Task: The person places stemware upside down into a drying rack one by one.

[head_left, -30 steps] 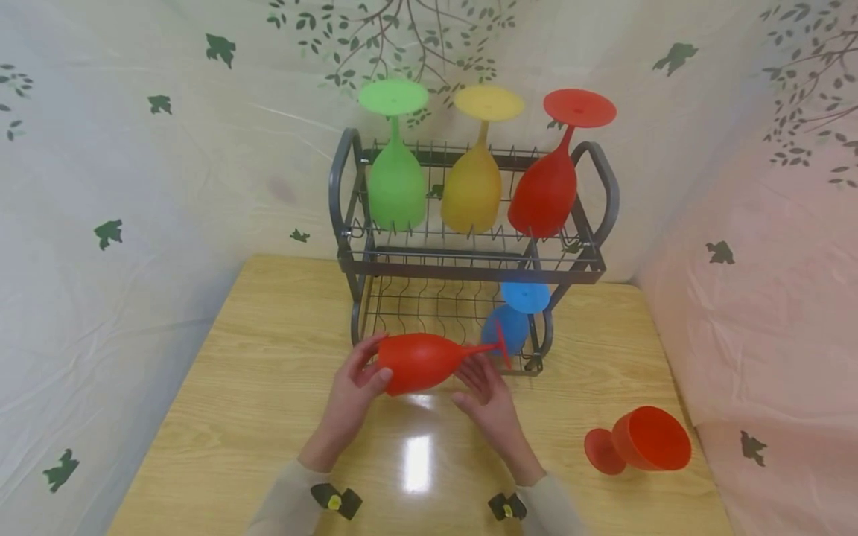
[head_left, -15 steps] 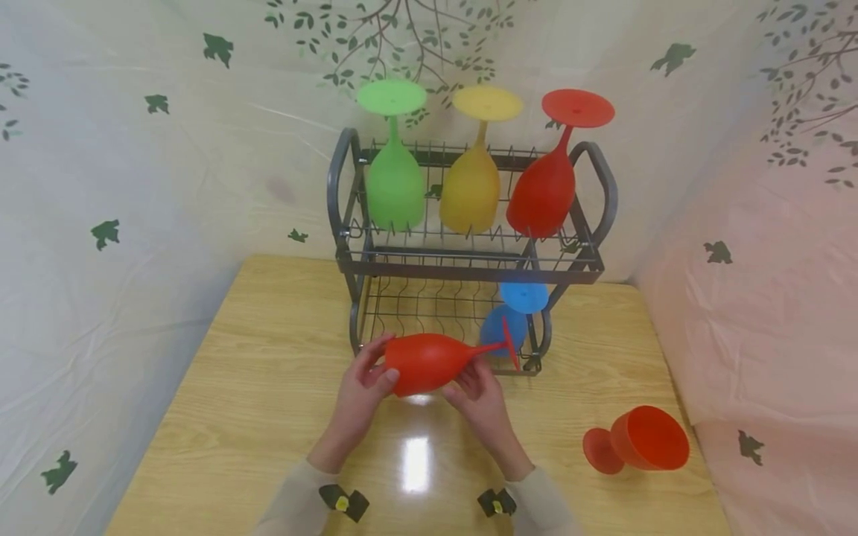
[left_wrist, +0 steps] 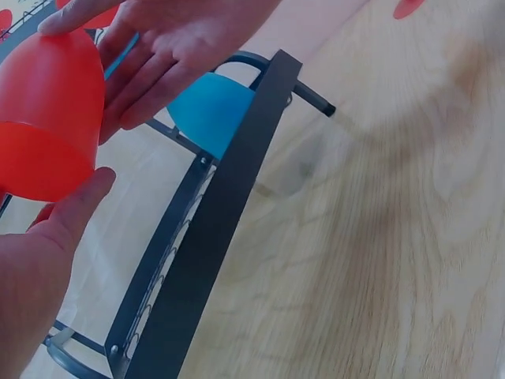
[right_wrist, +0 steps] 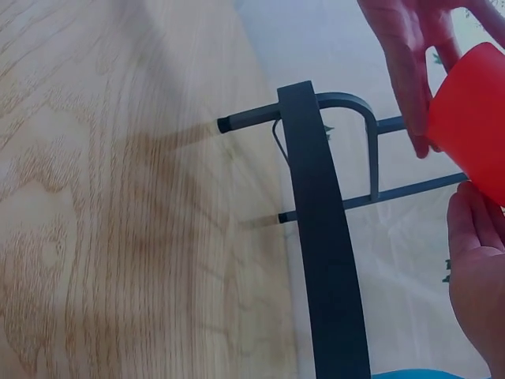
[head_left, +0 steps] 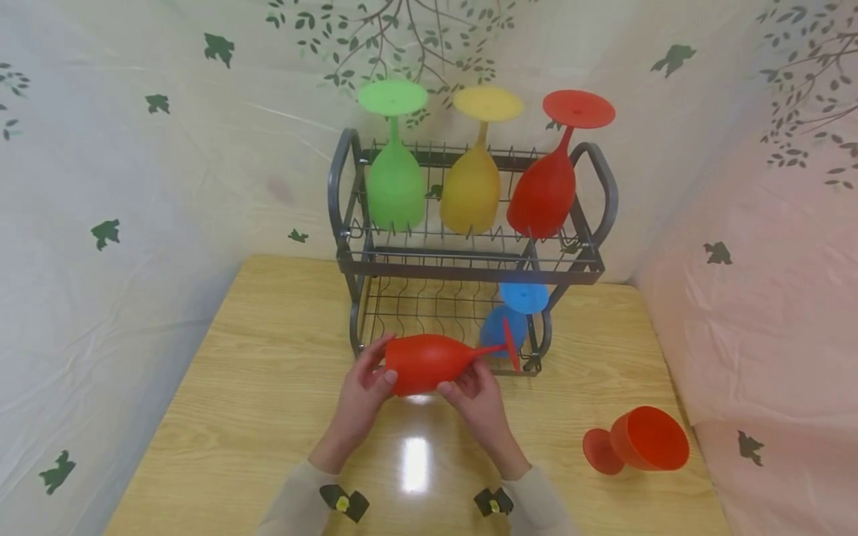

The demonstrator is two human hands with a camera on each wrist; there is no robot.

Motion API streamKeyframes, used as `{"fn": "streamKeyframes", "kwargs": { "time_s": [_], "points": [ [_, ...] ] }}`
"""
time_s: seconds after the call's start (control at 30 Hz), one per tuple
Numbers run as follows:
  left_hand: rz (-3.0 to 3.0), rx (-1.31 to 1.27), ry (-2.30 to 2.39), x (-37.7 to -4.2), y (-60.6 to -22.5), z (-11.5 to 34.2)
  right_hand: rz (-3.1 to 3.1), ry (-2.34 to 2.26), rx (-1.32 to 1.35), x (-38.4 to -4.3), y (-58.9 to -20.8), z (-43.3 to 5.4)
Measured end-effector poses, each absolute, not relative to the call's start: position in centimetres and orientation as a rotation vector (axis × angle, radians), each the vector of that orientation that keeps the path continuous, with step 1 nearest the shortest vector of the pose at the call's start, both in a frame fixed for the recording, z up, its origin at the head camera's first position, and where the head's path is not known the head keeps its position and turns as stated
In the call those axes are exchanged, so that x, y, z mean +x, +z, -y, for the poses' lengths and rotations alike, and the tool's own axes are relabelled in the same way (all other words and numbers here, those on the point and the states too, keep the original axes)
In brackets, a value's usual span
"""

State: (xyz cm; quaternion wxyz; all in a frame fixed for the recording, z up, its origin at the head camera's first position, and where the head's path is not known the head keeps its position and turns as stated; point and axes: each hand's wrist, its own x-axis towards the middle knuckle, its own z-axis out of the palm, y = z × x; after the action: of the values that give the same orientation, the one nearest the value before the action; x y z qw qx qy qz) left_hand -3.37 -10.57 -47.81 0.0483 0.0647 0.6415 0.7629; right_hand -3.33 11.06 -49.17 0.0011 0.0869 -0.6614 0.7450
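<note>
A red wine glass [head_left: 429, 365] lies sideways in the air before the rack, its rim to the left and its foot to the right. My left hand [head_left: 360, 393] grips the rim end, thumb in front and fingers behind. At the stem end of the bowl, my right hand [head_left: 479, 406] holds it with the thumb on the near side. The left wrist view shows the red bowl [left_wrist: 55, 103] between both hands, the right fingers fairly straight along its side. A blue glass [head_left: 503, 331] stands upside down on the lower rack tier, partly behind the held glass's foot.
A dark two-tier dish rack [head_left: 469, 272] stands at the back of the wooden table [head_left: 221, 402]. Its top tier holds upturned green [head_left: 395, 186], yellow [head_left: 471, 190] and red [head_left: 544, 193] glasses. A short-stemmed red goblet [head_left: 650, 439] lies on its side at right.
The red wine glass and my left hand have shifted slightly to the right. My right hand has come in closer, its thumb now against the bowl.
</note>
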Motion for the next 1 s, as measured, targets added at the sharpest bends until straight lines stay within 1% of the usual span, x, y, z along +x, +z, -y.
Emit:
{"fn": "streamKeyframes", "kwargs": {
  "time_s": [0.17,0.33,0.5,0.63,1.0],
  "points": [
    [-2.098,0.28,2.266,-3.3,-48.8,10.9,2.133,2.285,0.275,-3.4,-49.3,-11.5],
    [-2.393,0.37,2.124,-3.2,-50.0,11.3,2.187,2.223,0.267,-3.8,-49.4,-12.5],
    [-2.692,0.418,1.829,-2.9,-50.9,11.8,2.236,2.161,0.202,-4.3,-49.5,-13.5],
    [-2.786,0.454,1.613,-2.9,-51.5,12.1,2.227,2.161,0.169,-4.7,-49.6,-14.0],
    [-3.037,0.667,0.942,-2.9,-53.1,12.1,2.173,2.046,0.265,-6.3,-49.6,-13.5]
  ]
}}
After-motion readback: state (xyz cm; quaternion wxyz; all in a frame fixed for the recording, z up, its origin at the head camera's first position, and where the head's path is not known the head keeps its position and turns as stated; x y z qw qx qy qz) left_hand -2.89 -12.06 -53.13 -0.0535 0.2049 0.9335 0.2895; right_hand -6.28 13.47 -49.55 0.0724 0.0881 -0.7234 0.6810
